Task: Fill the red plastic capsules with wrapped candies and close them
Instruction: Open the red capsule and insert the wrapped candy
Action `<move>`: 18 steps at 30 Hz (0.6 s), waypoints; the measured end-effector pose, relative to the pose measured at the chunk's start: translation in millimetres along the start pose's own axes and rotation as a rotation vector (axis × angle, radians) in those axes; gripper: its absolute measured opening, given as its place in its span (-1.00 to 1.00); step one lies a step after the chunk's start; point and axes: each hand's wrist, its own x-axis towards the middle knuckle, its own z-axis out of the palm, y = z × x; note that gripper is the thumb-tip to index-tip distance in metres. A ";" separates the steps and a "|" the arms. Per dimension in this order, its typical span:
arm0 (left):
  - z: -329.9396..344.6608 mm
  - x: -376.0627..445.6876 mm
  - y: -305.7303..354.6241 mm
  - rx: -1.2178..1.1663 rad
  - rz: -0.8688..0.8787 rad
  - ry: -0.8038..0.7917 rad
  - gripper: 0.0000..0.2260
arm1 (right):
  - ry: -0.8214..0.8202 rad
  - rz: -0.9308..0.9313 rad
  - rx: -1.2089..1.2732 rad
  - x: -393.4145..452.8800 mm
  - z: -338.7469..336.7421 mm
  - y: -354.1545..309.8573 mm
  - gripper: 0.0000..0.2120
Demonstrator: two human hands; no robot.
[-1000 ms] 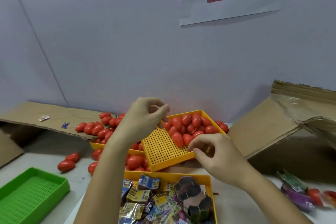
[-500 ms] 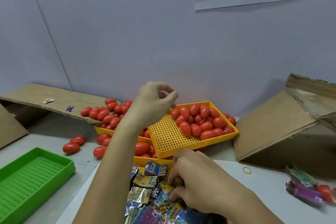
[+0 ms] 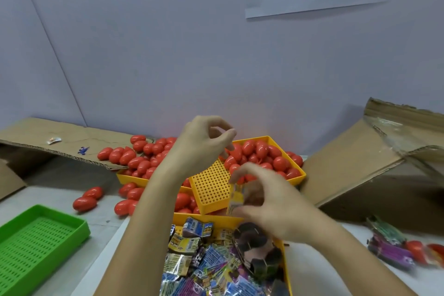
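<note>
Right hand (image 3: 271,202) has risen from the candy tray (image 3: 287,269) pinching 1 wrapped candy (image 3: 236,199); left hand (image 3: 204,142) stays curled, contents unclear

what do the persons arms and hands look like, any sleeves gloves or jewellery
Both arms are bare for as far as the frame shows: no sleeve edge comes into view on either forearm. The left hand and the right hand are bare too, with no gloves. No ring, watch, bracelet or wristband shows on the sides facing the camera, and no marks stand out. The right hand is slightly blurred, so fine detail there is unclear.
</note>
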 end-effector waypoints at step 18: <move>50.0 -1.3 20.2 -0.187 0.000 -0.169 -0.89 | 0.381 0.012 0.259 -5.5 -63.4 10.1 -0.48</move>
